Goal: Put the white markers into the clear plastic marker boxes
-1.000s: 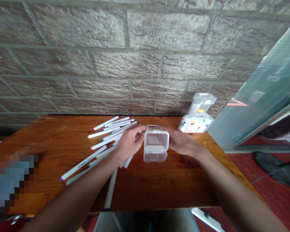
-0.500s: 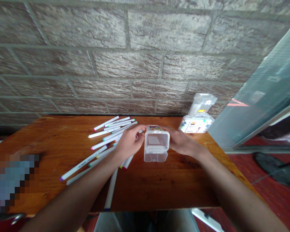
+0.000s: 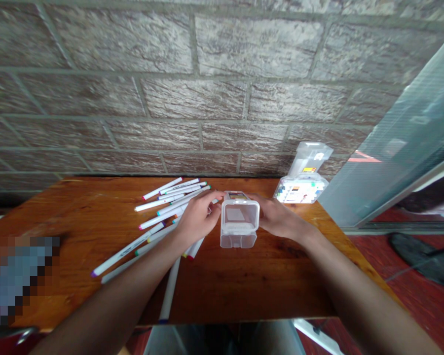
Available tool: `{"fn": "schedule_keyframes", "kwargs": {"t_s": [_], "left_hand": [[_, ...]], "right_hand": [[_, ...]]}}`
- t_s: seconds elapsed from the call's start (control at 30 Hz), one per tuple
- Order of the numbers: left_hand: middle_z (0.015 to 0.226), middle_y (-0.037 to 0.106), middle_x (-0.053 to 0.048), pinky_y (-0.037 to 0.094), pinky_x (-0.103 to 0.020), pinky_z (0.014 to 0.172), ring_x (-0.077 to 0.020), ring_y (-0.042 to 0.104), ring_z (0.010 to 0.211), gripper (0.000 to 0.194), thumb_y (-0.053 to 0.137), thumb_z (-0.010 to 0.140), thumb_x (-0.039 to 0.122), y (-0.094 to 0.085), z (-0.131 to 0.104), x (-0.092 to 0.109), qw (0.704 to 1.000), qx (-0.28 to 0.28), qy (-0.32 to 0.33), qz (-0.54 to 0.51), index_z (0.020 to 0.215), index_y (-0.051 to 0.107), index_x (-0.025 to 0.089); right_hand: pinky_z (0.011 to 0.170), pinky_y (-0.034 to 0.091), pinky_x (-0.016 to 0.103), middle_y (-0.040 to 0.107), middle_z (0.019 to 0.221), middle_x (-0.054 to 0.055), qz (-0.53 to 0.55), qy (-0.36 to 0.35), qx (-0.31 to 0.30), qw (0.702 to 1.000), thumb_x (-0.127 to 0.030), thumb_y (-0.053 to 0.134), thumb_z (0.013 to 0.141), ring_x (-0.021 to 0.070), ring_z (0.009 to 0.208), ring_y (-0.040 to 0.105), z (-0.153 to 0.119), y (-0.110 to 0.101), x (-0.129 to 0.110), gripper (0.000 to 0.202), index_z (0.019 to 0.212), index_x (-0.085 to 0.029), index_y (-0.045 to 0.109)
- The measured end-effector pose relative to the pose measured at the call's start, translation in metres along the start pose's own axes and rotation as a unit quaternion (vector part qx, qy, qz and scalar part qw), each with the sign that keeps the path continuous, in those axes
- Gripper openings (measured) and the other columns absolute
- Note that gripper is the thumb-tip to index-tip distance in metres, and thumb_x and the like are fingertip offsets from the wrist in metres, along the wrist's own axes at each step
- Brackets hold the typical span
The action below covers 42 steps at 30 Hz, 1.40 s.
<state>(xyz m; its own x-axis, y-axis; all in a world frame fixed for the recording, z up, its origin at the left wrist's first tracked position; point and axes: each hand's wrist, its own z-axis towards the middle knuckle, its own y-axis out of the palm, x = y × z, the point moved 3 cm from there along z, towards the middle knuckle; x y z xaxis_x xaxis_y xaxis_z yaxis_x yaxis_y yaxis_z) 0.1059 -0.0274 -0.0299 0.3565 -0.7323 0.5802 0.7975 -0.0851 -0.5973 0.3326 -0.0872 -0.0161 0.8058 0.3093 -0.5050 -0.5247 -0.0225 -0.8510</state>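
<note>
A clear plastic marker box [image 3: 240, 241] stands on the wooden table between my hands, its see-through lid end facing me and a label on top. On its left side, my left hand [image 3: 199, 217] has curled fingers, with the index fingertip at the box's upper edge and the thumb close by. From the right, my right hand [image 3: 279, 215] grips the box; its fingertips are hidden behind the plastic. White markers [image 3: 128, 250] with coloured ends lie loosely around and under my left hand and forearm. One marker [image 3: 170, 291] points toward the table's front edge.
At the table's back right stands a clear case full of markers [image 3: 301, 190], with an upright clear container [image 3: 311, 160] behind it. A brick wall [image 3: 222, 93] borders the back. A pixelated object [image 3: 18, 281] lies at left; a glass panel [image 3: 399, 133] rises at right.
</note>
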Motion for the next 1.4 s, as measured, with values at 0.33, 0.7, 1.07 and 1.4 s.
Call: {"fn": "schedule_keyframes", "kwargs": {"t_s": [0.33,0.7,1.07,1.4], "left_hand": [[0.111,0.079,-0.004,0.058,-0.032,0.084,-0.0200,0.075,0.095,0.040,0.058,0.086,-0.001,0.0014,0.0002,-0.0041,1.000,-0.001,0.001,0.006,0.115,0.074,0.022],[0.109,0.080,-0.004,0.058,-0.031,0.079,-0.0181,0.073,0.087,0.040,0.058,0.086,0.001,0.0002,0.0005,-0.0004,1.000,-0.005,-0.007,0.010,0.115,0.075,0.022],[0.113,0.081,-0.003,0.059,-0.029,0.080,-0.0170,0.075,0.086,0.040,0.058,0.084,0.000,0.0003,-0.0004,-0.0010,1.000,-0.003,-0.008,0.010,0.113,0.074,0.023],[0.114,0.081,-0.003,0.057,-0.030,0.078,-0.0167,0.073,0.084,0.038,0.057,0.085,0.001,0.0010,-0.0002,-0.0020,1.000,-0.007,-0.014,0.006,0.112,0.073,0.022]], "right_hand": [[0.105,0.061,0.041,0.077,0.136,0.004,-0.007,-0.010,0.006,1.000,-0.018,0.066,0.094,0.0298,0.119,0.077,-0.0004,-0.0003,-0.0019,0.059,0.150,-0.032,0.059],[0.106,0.060,0.042,0.076,0.139,0.006,-0.013,-0.002,0.005,1.000,-0.018,0.066,0.094,0.0306,0.122,0.076,-0.0005,-0.0001,-0.0022,0.057,0.150,-0.030,0.060],[0.110,0.058,0.047,0.076,0.138,0.004,0.006,-0.005,0.000,1.000,-0.018,0.067,0.093,0.0324,0.127,0.073,-0.0002,0.0009,-0.0009,0.059,0.149,-0.034,0.060],[0.110,0.058,0.044,0.073,0.143,0.004,0.006,-0.005,-0.004,1.000,-0.016,0.064,0.094,0.0303,0.127,0.073,-0.0005,0.0007,-0.0031,0.057,0.148,-0.031,0.061]]}}
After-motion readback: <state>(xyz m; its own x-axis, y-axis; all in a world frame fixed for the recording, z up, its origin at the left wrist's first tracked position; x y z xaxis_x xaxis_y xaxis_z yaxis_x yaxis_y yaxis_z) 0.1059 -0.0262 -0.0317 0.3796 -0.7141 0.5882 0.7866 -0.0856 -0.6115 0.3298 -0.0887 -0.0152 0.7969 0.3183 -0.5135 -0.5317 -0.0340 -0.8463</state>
